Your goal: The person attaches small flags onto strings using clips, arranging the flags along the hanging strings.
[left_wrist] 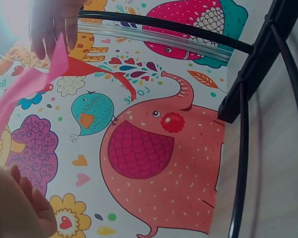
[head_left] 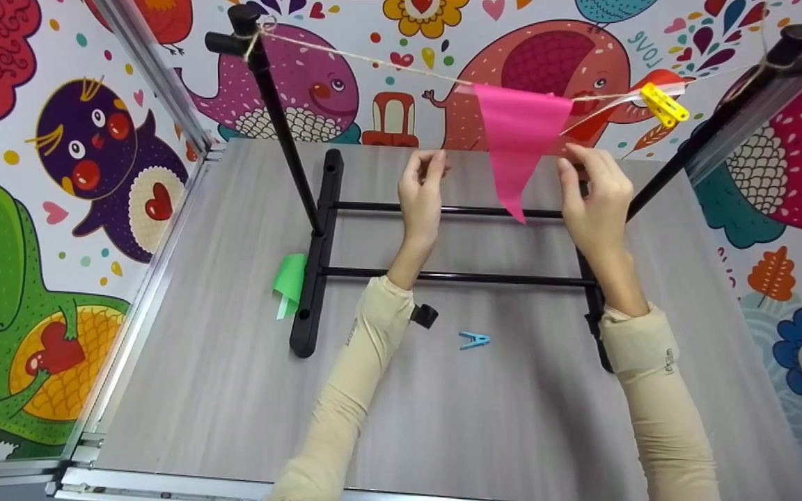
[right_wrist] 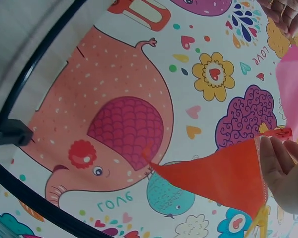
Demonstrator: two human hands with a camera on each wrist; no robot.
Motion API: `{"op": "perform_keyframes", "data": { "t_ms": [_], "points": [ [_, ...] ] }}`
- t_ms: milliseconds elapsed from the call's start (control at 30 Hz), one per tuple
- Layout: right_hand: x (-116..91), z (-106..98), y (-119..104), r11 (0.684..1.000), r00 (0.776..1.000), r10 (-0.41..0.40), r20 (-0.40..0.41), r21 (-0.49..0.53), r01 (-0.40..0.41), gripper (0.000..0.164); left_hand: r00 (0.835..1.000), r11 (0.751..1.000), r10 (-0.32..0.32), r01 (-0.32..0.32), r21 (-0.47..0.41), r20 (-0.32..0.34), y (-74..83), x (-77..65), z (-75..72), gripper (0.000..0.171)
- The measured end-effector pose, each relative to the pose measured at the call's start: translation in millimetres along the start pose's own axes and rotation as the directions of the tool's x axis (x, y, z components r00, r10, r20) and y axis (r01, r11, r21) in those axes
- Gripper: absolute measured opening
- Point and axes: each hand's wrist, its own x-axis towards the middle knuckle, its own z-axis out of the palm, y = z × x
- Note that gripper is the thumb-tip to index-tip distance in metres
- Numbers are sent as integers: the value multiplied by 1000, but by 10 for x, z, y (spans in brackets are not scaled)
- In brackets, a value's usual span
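A pink pennant [head_left: 523, 132] hangs point down from a thin string [head_left: 373, 61]. My left hand [head_left: 423, 195] is raised to the left of the pennant, apart from it, with fingers loosely bent and nothing in them. On the other side my right hand [head_left: 597, 198] is just below the string, thumb and fingertips close together around no visible object. Beyond it hangs a red pennant [right_wrist: 218, 176], a yellow clothespin [head_left: 664, 106] clipped at its top edge. The right wrist view shows the right fingers beside that edge; whether they touch it I cannot tell.
The string is tied between two posts of a black frame [head_left: 457, 277] on the grey table [head_left: 443, 417]. A blue clothespin [head_left: 474, 340] lies in front of the frame. At its left foot lies a curled green pennant [head_left: 290, 278]. Patterned walls surround the table.
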Motion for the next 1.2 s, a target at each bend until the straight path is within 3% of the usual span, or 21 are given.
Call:
{"op": "perform_keyframes", "data": {
  "t_ms": [667, 933, 1200],
  "points": [
    [-321, -31, 36, 1000, 999, 9, 52, 21, -10, 14, 995, 996, -80, 81, 33, -57, -234, -263, -480, 14],
    [-454, -32, 83, 998, 996, 52, 75, 27, -55, 13, 998, 989, -53, 56, 140, -23, -294, -370, -665, 15],
    [-705, -22, 186, 998, 982, 65, 178, 15, -69, 12, 997, 976, -67, 70, 205, -26, -335, -505, -945, 12]
  ]
}}
